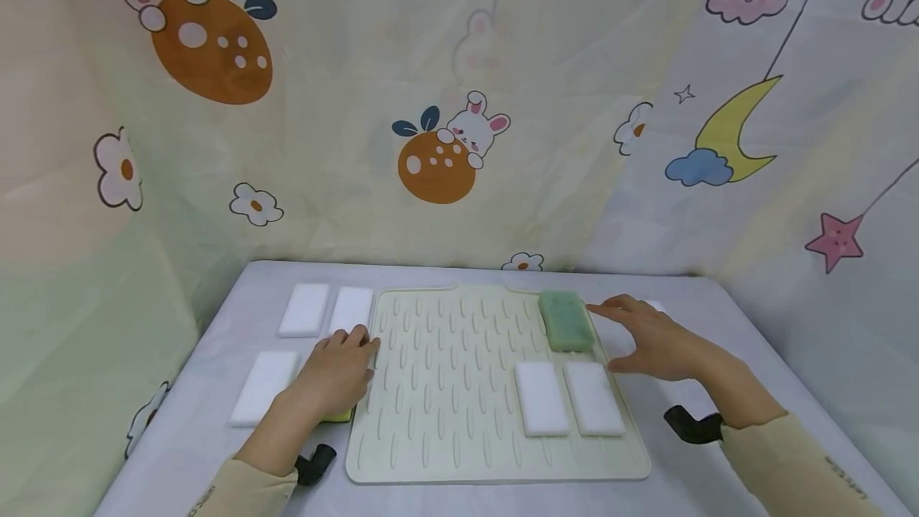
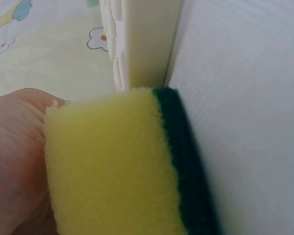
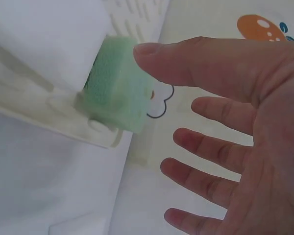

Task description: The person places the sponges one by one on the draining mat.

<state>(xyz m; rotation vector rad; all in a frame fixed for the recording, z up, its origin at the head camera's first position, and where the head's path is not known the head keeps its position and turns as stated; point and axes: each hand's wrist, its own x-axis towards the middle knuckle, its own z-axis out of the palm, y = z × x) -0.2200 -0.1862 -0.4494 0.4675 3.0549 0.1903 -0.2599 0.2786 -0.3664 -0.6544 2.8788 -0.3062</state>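
Observation:
In the head view my left hand (image 1: 336,373) grips a yellow sponge (image 1: 337,416) with its fingers bent over it, beside the mat's left edge. The left wrist view shows this sponge's yellow body (image 2: 108,166) and dark green scouring layer (image 2: 181,166), which faces the white table. My right hand (image 1: 649,337) holds nothing, its thumb and fingers spread, right of a light green sponge (image 1: 565,321). That sponge lies on the far right corner of a cream ridged mat (image 1: 445,389). Nearer on the mat lie two white sponge blocks, one left (image 1: 542,399) and one right (image 1: 593,399).
Left of the mat lie white blocks: one far left (image 1: 304,310), one beside it (image 1: 352,309), one nearer (image 1: 264,389). Another white block (image 1: 656,305) shows partly behind my right hand. A printed cloth (image 1: 323,142) hangs behind the white table (image 1: 689,461).

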